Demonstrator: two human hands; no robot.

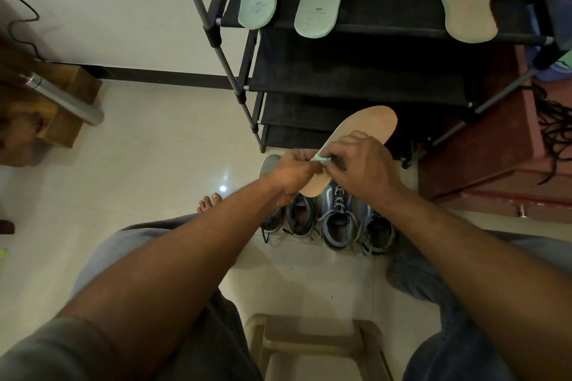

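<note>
Pinches the near end of a tan insole [366,127] with the left hand [294,175], fingers curled on its mint edge. Clamps the right hand [362,164] over its middle. Holds it tilted in the air above sneakers [335,219] on the floor, by the front edge of a black shoe rack [356,77].

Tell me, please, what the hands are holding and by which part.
Left hand and right hand pinch the tan insole at its side edge, near mid-length.

glossy cream floor [148,164], black rack [356,77]
</note>
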